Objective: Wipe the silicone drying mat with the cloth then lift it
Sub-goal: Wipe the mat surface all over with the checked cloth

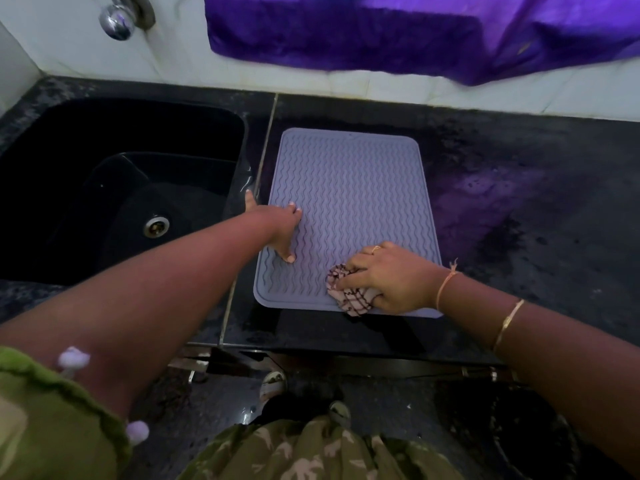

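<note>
- The mat [346, 188] lies flat on the worktop [519, 202], just right of the sink [173, 133], with its near edge close to the worktop's front edge
- The right hand [388, 275] grips the cloth [346, 294], which is bunched into a wad under curled fingers, and presses it on the mat by the near edge, right of the middle
- The left hand [280, 230] rests on the mat's left edge with fingers straight and spread, holding nothing; it seems to pin the mat against sliding
- Wiping looks under way, but I cannot tell how much of the ribbed surface is done, as no wet or dry patches show
- Left to do, as I judge: finish the wipe, then lift the mat, which has no corner raised yet
- Around: a tap [117, 19] on the wall above the sink, a drain [156, 226] in the sink floor, and purple fabric [415, 29] hanging at the back, its colour mirrored in the worktop right of the mat
- Only the hands and cloth are on the mat; the sink's drop beside its left edge is what to mind when lifting a floppy sheet
</note>
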The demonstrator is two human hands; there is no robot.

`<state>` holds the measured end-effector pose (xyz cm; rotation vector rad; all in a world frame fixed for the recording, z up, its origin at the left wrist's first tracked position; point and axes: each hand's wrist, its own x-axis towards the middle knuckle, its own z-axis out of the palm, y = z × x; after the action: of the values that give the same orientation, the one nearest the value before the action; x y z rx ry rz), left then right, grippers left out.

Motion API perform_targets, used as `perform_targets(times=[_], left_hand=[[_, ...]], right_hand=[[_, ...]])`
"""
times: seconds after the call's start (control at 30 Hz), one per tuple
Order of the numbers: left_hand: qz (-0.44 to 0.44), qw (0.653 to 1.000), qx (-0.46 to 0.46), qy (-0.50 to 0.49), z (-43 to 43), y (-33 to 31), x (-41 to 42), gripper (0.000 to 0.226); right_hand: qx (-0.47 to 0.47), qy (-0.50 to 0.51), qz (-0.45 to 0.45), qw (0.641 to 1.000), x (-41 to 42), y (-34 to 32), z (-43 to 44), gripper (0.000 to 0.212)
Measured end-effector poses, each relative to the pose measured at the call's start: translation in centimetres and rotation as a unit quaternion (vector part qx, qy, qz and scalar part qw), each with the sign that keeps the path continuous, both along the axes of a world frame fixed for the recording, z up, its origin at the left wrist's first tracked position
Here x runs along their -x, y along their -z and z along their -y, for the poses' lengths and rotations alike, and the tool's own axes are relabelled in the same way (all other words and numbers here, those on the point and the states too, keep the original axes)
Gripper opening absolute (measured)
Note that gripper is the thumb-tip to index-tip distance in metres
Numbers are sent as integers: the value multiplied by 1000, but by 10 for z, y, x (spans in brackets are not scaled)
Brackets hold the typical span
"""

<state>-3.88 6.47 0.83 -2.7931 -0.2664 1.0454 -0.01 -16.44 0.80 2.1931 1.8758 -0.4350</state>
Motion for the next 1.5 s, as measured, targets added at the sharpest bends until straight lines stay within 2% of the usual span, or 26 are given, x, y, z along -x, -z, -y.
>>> perform_targets(times=[0.1, 0.27, 0.33, 0.43, 0.57, 0.63, 0.7, 0.77, 0.83, 0.87, 0.93, 0.97, 1.0, 1.03, 1.07, 1.17, 1.23, 1.3, 1.4, 1.5], left_hand=[[-1, 1000, -4, 5, -1, 1, 0, 108], [5, 1000, -2, 4, 3, -2, -4, 108], [6, 1000, -10, 9, 5, -2, -8, 106], [22, 1000, -5, 22, 2, 1, -12, 102], [39, 998, 22, 48, -7, 5, -7, 101], [34, 996, 17, 74, -8, 1, -8, 95], [28, 995, 25, 94, -10, -8, -17, 76], [39, 995, 53, 80, -14, -19, -34, 51], [69, 993, 56, 73, -21, -27, -55, 46], [91, 991, 55, 77, -22, -28, -65, 51], [111, 990, 36, 82, -22, -22, -79, 81], [100, 991, 15, 88, -21, -17, -84, 100], [78, 992, -5, 98, -19, -12, -87, 115], [52, 993, -14, 104, -19, -8, -91, 123], [28, 994, -11, 102, -20, -4, -93, 127], [-3, 996, 8, 88, -22, 3, -100, 131], [-17, 997, 2, 78, -19, 3, -101, 132], [-30, 997, -8, 67, -14, 4, -103, 133], [-27, 998, -8, 50, -13, 5, -104, 133], [-20, 999, 5, 34, -18, 4, -104, 132]], right_hand=[[13, 45, -10, 999, -19, -5, 6, 62], [-85, 180, -67, 978, -28, -3, -16, 57], [-92, 159, -79, 980, -11, 4, -34, 57], [-79, 111, -37, 990, 16, 15, -38, 59], [-100, 125, -20, 987, 14, 25, -10, 60], [-145, 174, -34, 973, 6, 26, -6, 58], [-222, 289, -108, 925, -6, 18, -10, 51], [-318, 412, -214, 827, -24, 4, -20, 44], [-388, 497, -275, 726, -48, -12, -34, 42], [-410, 527, -294, 684, -62, -17, -42, 41], [-442, 570, -325, 611, -89, -26, -56, 37], [-451, 585, -329, 588, -104, -29, -63, 36], [-456, 592, -326, 580, -118, -30, -69, 36], [-454, 590, -314, 588, -132, -31, -75, 35], [-446, 581, -299, 612, -143, -30, -80, 35], [-377, 534, -214, 726, -179, -28, -97, 37], [-295, 498, -112, 808, -196, -22, -111, 44], [-232, 451, -32, 861, -208, -11, -127, 50], [-130, 410, 29, 902, -204, 16, -148, 58], [-132, 393, 87, 906, -193, 29, -156, 52]])
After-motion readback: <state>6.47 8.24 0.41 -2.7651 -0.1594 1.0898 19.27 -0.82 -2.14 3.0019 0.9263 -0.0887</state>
